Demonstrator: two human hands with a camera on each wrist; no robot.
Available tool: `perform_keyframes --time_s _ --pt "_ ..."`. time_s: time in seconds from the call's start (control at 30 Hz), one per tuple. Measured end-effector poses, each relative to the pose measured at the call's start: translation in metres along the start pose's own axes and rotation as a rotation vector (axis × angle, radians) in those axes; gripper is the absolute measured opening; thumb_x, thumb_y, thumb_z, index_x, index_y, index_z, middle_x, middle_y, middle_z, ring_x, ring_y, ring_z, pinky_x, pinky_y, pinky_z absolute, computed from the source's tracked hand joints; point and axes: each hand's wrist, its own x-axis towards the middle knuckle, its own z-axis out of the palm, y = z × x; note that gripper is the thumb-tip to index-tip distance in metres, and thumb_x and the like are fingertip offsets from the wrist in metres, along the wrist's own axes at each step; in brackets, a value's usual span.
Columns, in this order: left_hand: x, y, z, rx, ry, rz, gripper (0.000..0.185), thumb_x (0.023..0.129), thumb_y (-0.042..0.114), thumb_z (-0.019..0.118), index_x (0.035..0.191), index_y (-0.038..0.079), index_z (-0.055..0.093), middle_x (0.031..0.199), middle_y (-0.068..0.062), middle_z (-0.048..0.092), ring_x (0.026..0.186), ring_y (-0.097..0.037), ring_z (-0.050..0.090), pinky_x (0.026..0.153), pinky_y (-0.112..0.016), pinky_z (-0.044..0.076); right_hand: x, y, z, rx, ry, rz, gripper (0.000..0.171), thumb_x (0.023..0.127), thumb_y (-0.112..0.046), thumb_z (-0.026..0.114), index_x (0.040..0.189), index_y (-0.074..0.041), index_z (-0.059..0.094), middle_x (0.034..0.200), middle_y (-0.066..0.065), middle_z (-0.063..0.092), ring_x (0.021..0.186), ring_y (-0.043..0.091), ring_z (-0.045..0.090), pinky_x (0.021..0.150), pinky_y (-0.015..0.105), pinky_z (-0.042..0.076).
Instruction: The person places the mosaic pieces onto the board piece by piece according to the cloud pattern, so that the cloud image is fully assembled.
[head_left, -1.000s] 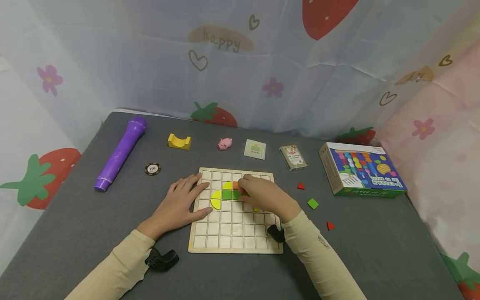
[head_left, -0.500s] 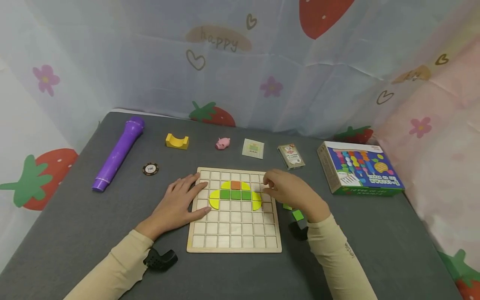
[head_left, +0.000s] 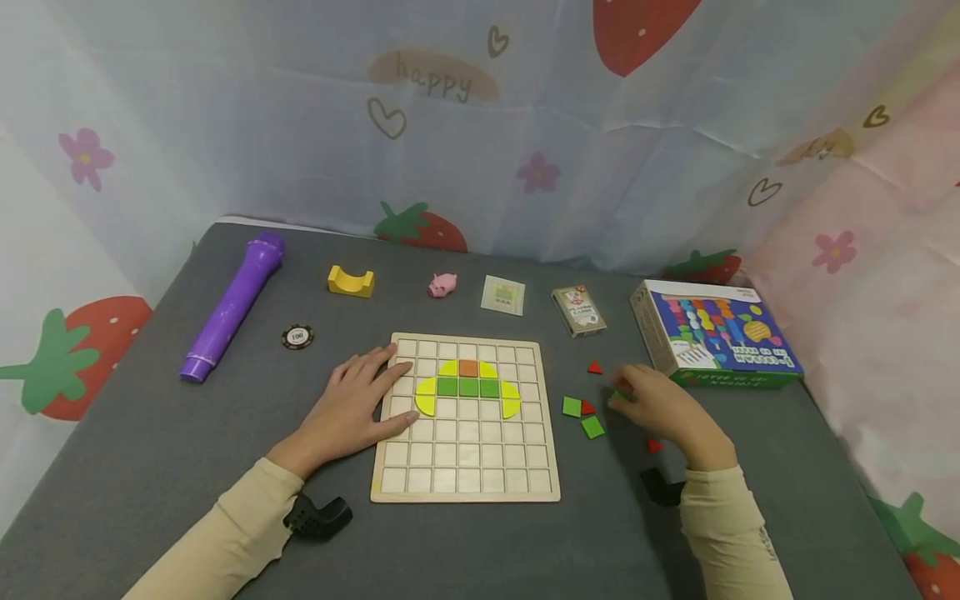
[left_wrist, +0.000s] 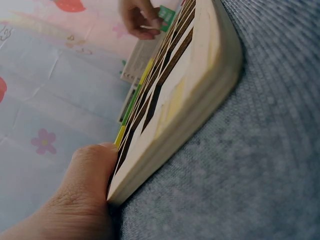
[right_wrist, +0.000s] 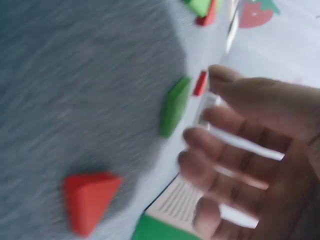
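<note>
One wooden board (head_left: 465, 480) at lower centre is touched by the spread left hand (head_left: 351, 410); at centre right, a green square (right_wrist: 175, 107) is partly hidden by the right hand (head_left: 667, 408), fingers parted

Beige sleeves (head_left: 225, 532), black wrist cameras (head_left: 318, 518)

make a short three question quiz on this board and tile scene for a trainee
1. Multiple choice: on the board, what colour square sits between the two far yellow pieces? a) red b) orange c) purple
2. True or false: the left hand grips the purple microphone.
3. Open: in the right wrist view, how does the right hand stand to the green tile before it?

Key:
1. b, the orange square.
2. False; the left hand rests at the board's left edge.
3. Near but apart, not gripping it.
</note>
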Motion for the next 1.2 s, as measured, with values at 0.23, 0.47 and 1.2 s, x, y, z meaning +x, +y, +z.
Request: perform_keyframes --time_s 0.23,0.47,1.2 --pt "0.001 -0.001 0.000 0.010 -0.002 -0.007 0.073 0.087 0.058 0.058 0.146 0.017 0.042 0.157 -0.011 0.024 0.142 -0.033 0.025 0.111 -0.057 0.017 -0.002 0.012 0.005 0.002 -0.003 0.035 0.030 0.089 -0.014 0.067 0.112 0.004 0.058 0.106 0.018 0.060 0.099 0.033 0.059 0.085 0.052 0.048" --pt "0.001 -0.003 0.000 0.006 -0.005 -0.014 0.074 0.087 0.059 0.057 0.146 0.018 0.041 0.157 -0.011 0.023 0.142 -0.033 0.024 0.110 -0.057 0.017 0.000 0.014 0.008 0.008 0.008 -0.031 0.028 0.086 -0.005 0.068 0.112 0.004 0.062 0.105 0.016 0.062 0.098 0.032 0.060 0.085 0.050 0.050" --pt "0.001 -0.002 0.003 0.019 0.010 0.003 0.074 0.087 0.060 0.057 0.146 0.018 0.042 0.156 -0.011 0.026 0.141 -0.034 0.026 0.110 -0.057 0.019 0.005 -0.032 0.011 -0.034 0.040 -0.112 0.032 0.090 -0.009 0.067 0.120 -0.001 0.058 0.111 0.011 0.059 0.092 0.023 0.062 0.078 0.040 0.053"
